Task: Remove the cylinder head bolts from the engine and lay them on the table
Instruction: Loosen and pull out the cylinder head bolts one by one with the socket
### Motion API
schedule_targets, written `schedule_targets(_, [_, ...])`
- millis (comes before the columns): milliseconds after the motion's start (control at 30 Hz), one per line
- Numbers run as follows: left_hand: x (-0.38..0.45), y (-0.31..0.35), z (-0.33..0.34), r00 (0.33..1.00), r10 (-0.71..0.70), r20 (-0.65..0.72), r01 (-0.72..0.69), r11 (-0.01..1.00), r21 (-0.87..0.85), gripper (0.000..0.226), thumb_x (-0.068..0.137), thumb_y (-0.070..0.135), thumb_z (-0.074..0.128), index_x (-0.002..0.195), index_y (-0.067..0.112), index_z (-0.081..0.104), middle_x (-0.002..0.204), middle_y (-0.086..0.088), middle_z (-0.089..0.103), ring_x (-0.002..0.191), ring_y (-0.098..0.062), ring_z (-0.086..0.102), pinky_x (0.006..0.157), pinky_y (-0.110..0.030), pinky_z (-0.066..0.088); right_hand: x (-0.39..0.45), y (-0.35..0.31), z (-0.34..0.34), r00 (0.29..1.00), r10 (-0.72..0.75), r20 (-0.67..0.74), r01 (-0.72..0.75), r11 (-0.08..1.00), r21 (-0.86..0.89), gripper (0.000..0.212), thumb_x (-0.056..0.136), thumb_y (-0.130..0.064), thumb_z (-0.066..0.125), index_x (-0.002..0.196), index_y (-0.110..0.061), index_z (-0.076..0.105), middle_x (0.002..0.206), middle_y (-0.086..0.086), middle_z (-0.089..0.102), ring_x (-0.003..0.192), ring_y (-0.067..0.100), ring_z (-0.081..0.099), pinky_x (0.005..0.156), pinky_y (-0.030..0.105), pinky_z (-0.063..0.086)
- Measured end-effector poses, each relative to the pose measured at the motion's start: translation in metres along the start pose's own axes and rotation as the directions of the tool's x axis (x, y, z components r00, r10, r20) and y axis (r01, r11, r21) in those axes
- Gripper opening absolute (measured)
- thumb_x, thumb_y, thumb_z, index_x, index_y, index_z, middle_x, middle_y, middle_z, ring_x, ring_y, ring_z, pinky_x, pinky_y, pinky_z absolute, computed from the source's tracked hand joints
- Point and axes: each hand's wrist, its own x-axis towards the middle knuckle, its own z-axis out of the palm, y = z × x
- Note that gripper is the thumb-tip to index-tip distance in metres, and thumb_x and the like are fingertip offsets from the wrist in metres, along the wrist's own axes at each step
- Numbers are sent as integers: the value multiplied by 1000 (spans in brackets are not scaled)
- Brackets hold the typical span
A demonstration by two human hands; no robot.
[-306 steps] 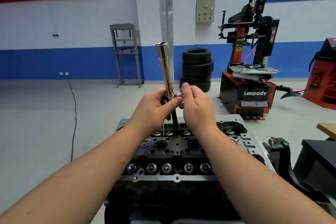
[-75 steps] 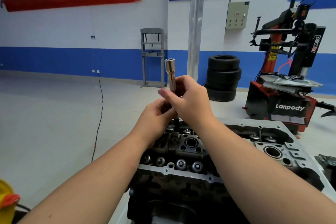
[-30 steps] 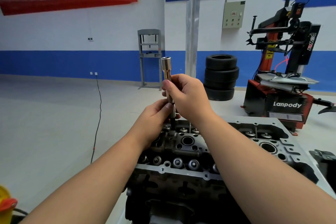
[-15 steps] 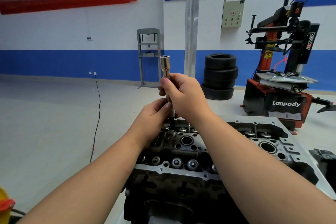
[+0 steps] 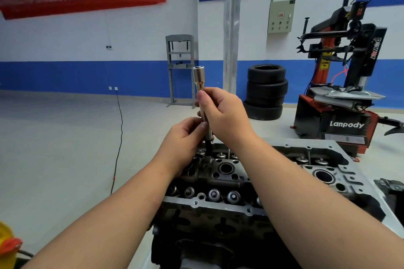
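Observation:
A long chrome socket extension (image 5: 199,81) stands upright over the far left part of the cylinder head (image 5: 220,177). A dark bolt shank (image 5: 208,147) runs from its lower end down into the head. My right hand (image 5: 223,113) grips the extension at mid-length. My left hand (image 5: 185,137) pinches it lower down, near where chrome meets the dark shank. The bolt's tip is hidden inside the head. Rows of valve springs and open bores show on the head.
The engine block (image 5: 218,225) fills the lower middle. A tyre changer (image 5: 341,94) and stacked tyres (image 5: 265,91) stand behind on the right. A grey press frame (image 5: 180,67), a floor cable (image 5: 118,137) and a yellow object (image 5: 6,244) lie to the left.
Over ten seconds my view shifted left along the engine. In the last second my right hand slid slightly on the extension; the tool stayed upright at the same hole.

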Motion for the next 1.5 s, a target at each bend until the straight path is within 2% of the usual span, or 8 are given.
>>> schedule_targets(267, [1,-1,1,1000,-15,17,15,999,-28,12,106,24,58,108,27,70,90,7,77,83,-3,70,70,-16,53,2,-2,-4,998,18,-68,-18,1000,3,15,94,-26,69,87,-13,67,74,-1,69,72,12,68,73,38,58])
schedule_targets(400, [0,1,1,1000,-11,15,11,1000,-1,13,107,25,57,108,24,71,95,-2,78,90,-13,73,77,-28,57,0,-2,-1,1000,18,0,-18,999,-26,18,101,-26,57,104,-14,70,85,-1,72,80,9,71,79,42,58])
schedule_targets(533, [1,1,0,1000,9,-13,-9,1000,-8,27,90,34,75,106,14,67,100,-16,75,95,-33,73,87,-50,58,-1,-2,1,1000,-17,-7,16,999,-50,21,90,-35,73,102,-20,65,86,-12,67,77,3,63,69,20,52])
schedule_targets(733, [1,0,2,998,-15,55,17,999,-38,18,101,35,58,113,29,70,98,5,78,93,-11,72,78,-21,55,0,-3,-3,999,27,-33,-27,1000,1,15,96,-26,66,96,-12,70,81,0,71,78,16,69,77,41,58])
schedule_targets(933, [1,1,0,1000,5,-29,-5,1000,3,8,101,26,66,100,20,72,97,-13,76,98,-37,71,92,-53,56,-1,-4,-1,1000,-2,14,2,1000,2,19,97,-30,64,106,-14,67,86,-2,69,81,16,68,75,32,57])
schedule_targets(1200, [0,2,3,999,-24,35,25,999,-22,20,110,23,51,110,30,70,97,2,78,92,-12,71,80,-23,57,0,-4,-2,999,41,-5,-41,999,-19,16,99,-26,62,99,-12,68,84,1,72,78,14,70,79,41,58])
schedule_targets(1333, [0,1,1,1000,-2,9,2,1000,9,9,104,26,62,105,26,71,95,-1,78,87,-14,72,78,-27,57,-2,-7,-1,999,18,40,-17,1000,-10,20,101,-25,56,107,-10,68,90,0,72,78,12,69,79,38,59])
schedule_targets(1500, [0,4,3,999,-18,-30,18,1000,9,44,75,48,80,101,15,67,96,-17,74,81,-23,67,76,-40,54,-3,-10,-2,999,20,-26,-19,1000,11,24,90,-29,74,95,-9,63,81,6,69,75,24,67,74,44,56])
